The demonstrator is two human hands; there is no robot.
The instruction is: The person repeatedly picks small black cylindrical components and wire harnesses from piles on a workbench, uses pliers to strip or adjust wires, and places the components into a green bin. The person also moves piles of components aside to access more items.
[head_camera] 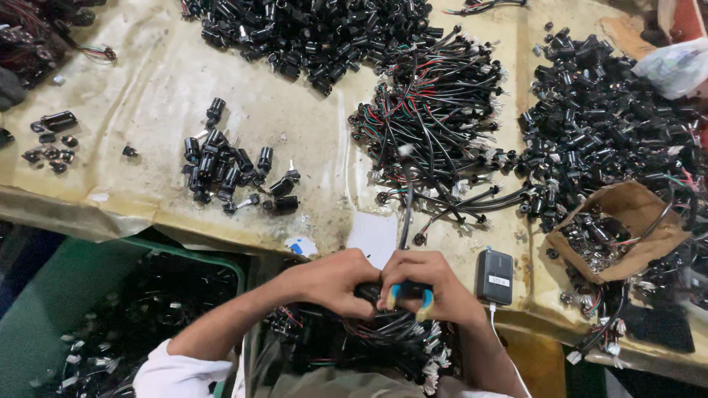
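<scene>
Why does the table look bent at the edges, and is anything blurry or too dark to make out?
Head view: the wide lens bows the table edge; even overhead light gives a soft sheen on its covering, no hard glare. The left hand and right hand are sharp, joined on a black part. The green bin below is dim, its contents slightly blurred.

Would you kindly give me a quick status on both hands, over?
Left hand and right hand together, both shut on black wired connector. Its cable trails up over table. Wire bundle in lap, nothing blocking.
</scene>
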